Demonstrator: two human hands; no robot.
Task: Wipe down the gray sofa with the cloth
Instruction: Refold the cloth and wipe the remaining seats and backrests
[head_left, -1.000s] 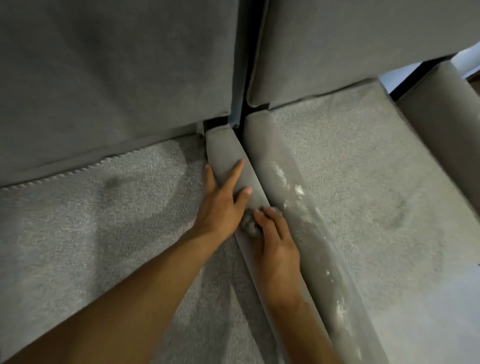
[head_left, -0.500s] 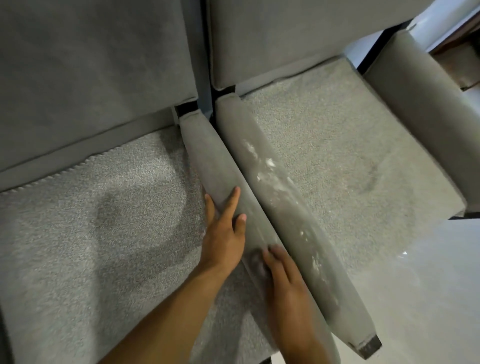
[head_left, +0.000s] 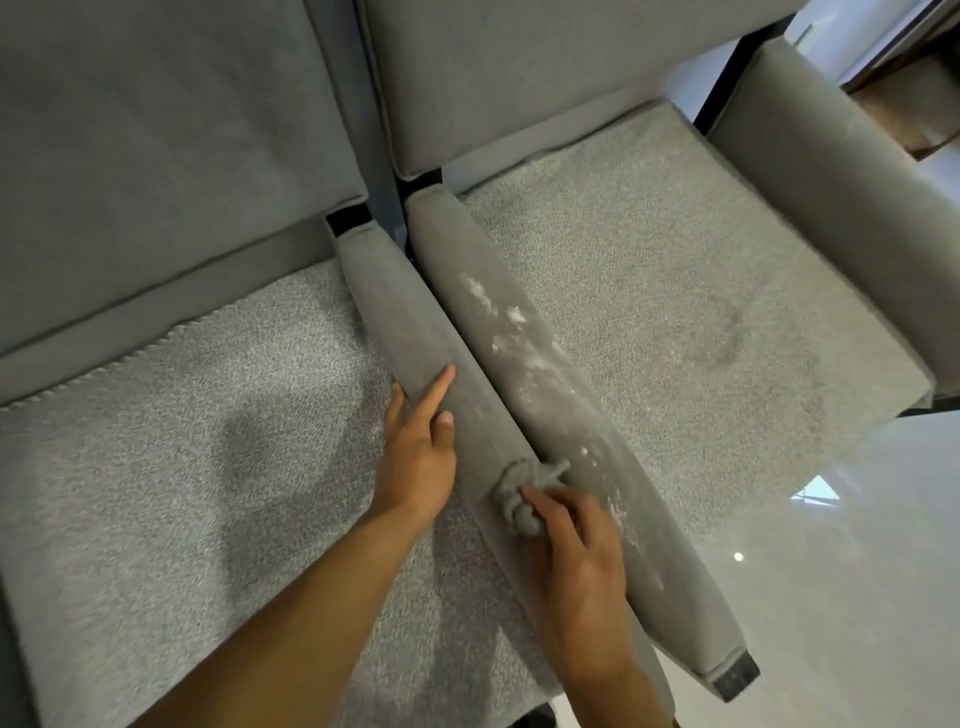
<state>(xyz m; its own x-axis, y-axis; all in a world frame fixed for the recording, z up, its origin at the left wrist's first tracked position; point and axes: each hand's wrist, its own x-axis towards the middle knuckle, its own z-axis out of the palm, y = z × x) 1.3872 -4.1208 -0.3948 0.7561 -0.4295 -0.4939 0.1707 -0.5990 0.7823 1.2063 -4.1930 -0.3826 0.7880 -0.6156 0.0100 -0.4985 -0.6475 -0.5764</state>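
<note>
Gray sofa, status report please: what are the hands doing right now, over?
Left hand rests flat on left gray padded armrest. Right hand grips bunched gray cloth beside it. White powdery smears on right armrest, unwiped. Nothing blocking.

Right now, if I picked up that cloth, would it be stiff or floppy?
Probably floppy: the cloth is scrunched into soft folds under the right hand. Likely light too: it's a small wad, smaller than the hand. It shouldn't roll; it looks lumpy, not round.
</note>
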